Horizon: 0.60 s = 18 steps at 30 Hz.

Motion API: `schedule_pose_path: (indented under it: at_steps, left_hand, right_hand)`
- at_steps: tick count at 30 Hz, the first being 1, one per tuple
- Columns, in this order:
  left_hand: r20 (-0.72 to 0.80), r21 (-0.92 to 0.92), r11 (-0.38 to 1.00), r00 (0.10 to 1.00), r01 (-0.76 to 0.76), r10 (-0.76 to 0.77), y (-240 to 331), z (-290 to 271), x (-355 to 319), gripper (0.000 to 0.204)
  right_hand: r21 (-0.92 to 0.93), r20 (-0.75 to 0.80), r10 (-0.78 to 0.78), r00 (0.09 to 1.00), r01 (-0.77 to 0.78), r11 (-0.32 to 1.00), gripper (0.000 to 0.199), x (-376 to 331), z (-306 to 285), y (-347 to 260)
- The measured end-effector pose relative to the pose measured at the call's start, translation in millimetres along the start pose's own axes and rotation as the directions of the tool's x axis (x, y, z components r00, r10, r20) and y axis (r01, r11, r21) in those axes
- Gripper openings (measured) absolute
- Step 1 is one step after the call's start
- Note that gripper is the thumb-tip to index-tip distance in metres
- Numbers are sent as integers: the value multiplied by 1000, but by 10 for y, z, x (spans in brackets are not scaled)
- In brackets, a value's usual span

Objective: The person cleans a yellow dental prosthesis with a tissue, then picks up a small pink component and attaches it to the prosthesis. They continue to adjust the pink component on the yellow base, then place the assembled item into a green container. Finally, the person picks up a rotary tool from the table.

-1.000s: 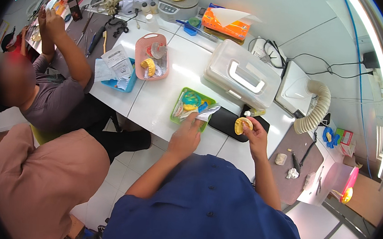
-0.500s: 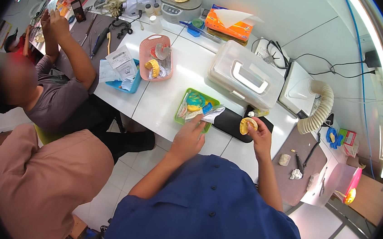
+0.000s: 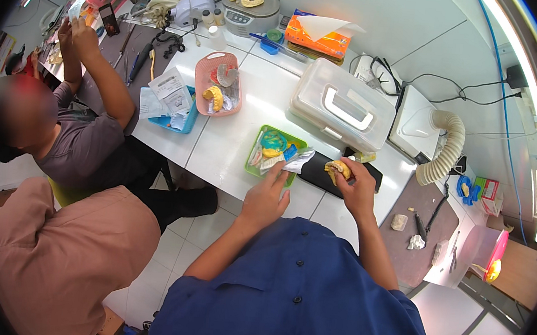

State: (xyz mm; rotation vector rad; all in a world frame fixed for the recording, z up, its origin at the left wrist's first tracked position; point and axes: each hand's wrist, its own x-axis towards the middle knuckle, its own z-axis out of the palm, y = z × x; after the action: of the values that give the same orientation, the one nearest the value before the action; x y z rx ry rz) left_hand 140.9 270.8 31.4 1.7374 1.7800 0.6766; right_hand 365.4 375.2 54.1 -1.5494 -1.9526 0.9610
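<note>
My right hand [image 3: 357,187] is closed on a yellow dental cast [image 3: 337,170], held tilted above a flat black case [image 3: 371,174]. At the near edge of a small green basket [image 3: 250,161], my left hand [image 3: 264,200] has its thumb spread from its fingers, the fingertips by a white paper packet [image 3: 297,161]. Whether those fingertips touch the packet or the rim I cannot tell. Inside the basket lie a teal ring-shaped piece [image 3: 273,138], yellow pieces and a blue piece.
Beyond the basket stands a clear lidded box [image 3: 310,98]. A pink basket [image 3: 204,76] with casts and a blue basket [image 3: 189,121] with papers are to the left. At right lie a handpiece [image 3: 420,227] and a pale block [image 3: 399,222]. A co-worker [image 3: 83,129] sits at left.
My right hand has turned the dental cast, so its arch no longer faces me, and moved it slightly left. My left hand has stayed nearly still by the green basket.
</note>
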Motion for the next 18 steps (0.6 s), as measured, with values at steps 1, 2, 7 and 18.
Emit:
schedule_pose_path:
  at_steps: [1,2,7,18]
  left_hand:
    - [3,0,1000,1000,2,-2,-2,0,-2,46]
    - [6,-2,1000,1000,4,-4,-4,3,-4,46]
    - [15,6,1000,1000,13,-13,-15,25,-12,46]
    - [18,-96,991,996,89,-88,-60,-15,75,60]
  right_hand:
    - [5,0,0,1000,0,1000,36,3,3,-3]
    - [9,1,1,1000,-1,1000,36,5,5,-4]
    - [41,20,11,1000,-12,999,35,5,-9,23]
    - [630,261,91,961,-242,738,41,65,71,55]
